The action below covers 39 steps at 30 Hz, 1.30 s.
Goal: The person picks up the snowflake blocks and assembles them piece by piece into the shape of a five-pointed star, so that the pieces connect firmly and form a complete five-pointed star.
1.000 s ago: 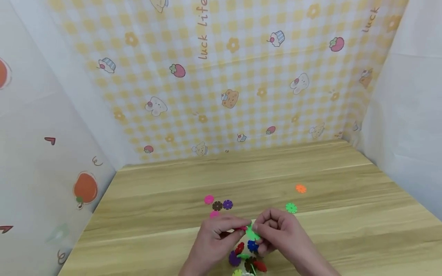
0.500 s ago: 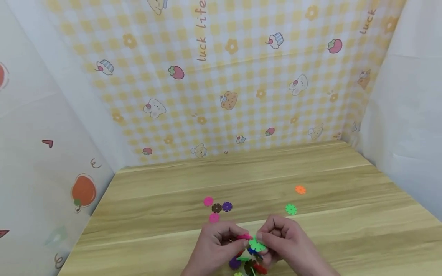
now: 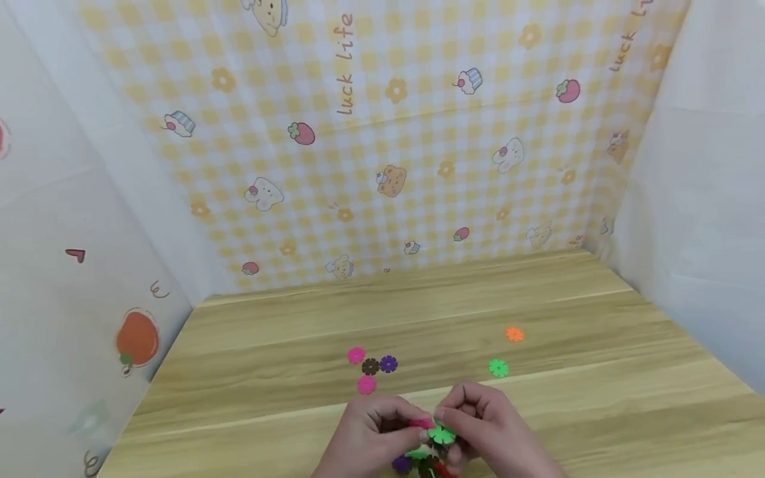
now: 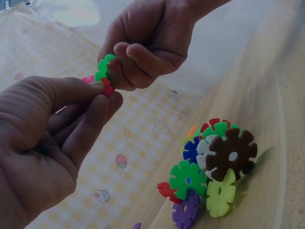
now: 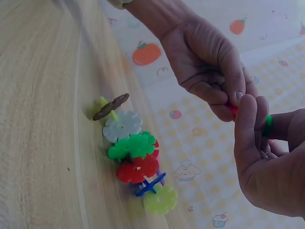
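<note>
In the head view my left hand (image 3: 370,435) pinches a pink notched plastic disc (image 3: 422,423) between thumb and fingers. Facing it, my right hand (image 3: 487,425) pinches a bright green notched disc (image 3: 442,434) at its edge. The two discs meet edge to edge; whether their slots interlock, I cannot tell, as fingertips cover much of both. Just below the hands stands a cluster of joined discs in several colours, partly hidden in the head view. The left wrist view shows its green disc (image 4: 180,175), brown disc (image 4: 243,152) and purple disc (image 4: 179,215).
Loose discs lie on the wooden table (image 3: 287,332): pink (image 3: 356,355), brown (image 3: 365,366), purple (image 3: 392,365) and another pink (image 3: 366,384) left of centre, green (image 3: 499,368) and orange (image 3: 514,334) to the right. Patterned cloth (image 3: 358,153) hangs behind, with pale sheets at both sides.
The green disc has turned from a steep tilt to show more of its face. Both hands keep their pinches. The whole head view has shifted slightly, scene sliding down and left.
</note>
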Motion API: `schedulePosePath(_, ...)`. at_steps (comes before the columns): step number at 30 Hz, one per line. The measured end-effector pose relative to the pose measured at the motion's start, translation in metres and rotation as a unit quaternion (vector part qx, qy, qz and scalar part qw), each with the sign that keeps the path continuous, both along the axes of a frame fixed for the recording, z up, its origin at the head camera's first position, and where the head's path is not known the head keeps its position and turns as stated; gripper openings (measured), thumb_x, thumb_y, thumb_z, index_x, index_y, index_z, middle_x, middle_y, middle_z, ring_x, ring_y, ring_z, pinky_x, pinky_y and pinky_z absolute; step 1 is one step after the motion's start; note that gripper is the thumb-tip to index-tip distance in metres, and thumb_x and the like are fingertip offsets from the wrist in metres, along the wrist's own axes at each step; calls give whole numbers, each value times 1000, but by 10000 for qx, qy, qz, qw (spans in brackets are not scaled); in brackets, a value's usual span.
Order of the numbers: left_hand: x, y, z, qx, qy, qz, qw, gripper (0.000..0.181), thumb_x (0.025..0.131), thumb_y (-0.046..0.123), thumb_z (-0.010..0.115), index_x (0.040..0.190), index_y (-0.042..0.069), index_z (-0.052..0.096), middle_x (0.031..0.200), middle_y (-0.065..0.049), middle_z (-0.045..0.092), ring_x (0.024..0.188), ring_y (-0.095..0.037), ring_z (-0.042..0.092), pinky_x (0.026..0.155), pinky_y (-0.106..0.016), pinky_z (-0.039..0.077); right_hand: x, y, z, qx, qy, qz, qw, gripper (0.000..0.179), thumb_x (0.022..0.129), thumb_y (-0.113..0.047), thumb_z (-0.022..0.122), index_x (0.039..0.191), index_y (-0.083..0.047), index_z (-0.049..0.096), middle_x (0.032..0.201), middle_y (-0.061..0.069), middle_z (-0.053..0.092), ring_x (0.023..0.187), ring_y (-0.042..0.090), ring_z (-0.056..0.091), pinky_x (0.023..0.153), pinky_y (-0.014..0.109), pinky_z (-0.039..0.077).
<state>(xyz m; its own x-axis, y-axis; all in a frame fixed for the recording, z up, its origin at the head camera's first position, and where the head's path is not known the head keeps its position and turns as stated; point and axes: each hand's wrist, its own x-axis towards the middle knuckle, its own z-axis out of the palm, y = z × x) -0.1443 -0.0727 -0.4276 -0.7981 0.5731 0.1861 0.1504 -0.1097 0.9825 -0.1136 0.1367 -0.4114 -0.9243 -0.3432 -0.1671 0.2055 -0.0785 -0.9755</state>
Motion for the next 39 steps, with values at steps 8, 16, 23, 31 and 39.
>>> schedulePosePath(8,-1,1,3,-167,-439,1064,9932,23,89,15,70,110,5,68,96,-15,71,86,-25,70,76,-31,59,-26,38,-6,1065,-90,-2213,9693,42,92,-28,64,119,-2,44,100,9,62,78,18,60,60,29,52)
schedulePosePath(16,-3,-3,-2,-268,-614,1403,9878,24,88,15,70,109,2,67,96,-17,70,86,-23,70,75,-31,59,-73,118,-60,2426,221,-2451,9384,78,92,-9,60,147,3,7,149,28,29,83,17,63,64,31,56)
schedulePosePath(23,-7,0,-6,-176,-660,1693,9832,25,88,15,71,109,2,66,97,-17,69,87,-26,70,74,-29,59,-99,129,-72,2807,847,-2315,9276,98,89,-11,63,153,-8,-11,149,23,31,56,11,53,45,28,51)
schedulePosePath(31,-7,4,-9,-208,-604,2054,9766,21,87,13,72,106,5,68,95,-14,71,87,-27,70,74,-35,59,-104,126,-76,3288,1091,-2428,9061,82,91,-8,60,153,-2,7,134,19,47,53,13,53,39,29,48)
schedulePosePath(39,-5,6,-6,-104,-521,2300,9717,20,87,10,72,105,4,67,94,-13,71,84,-24,71,72,-33,59,-106,125,-72,4405,1832,-2014,8555,70,89,-12,63,146,6,27,120,24,57,72,25,62,59,41,56)
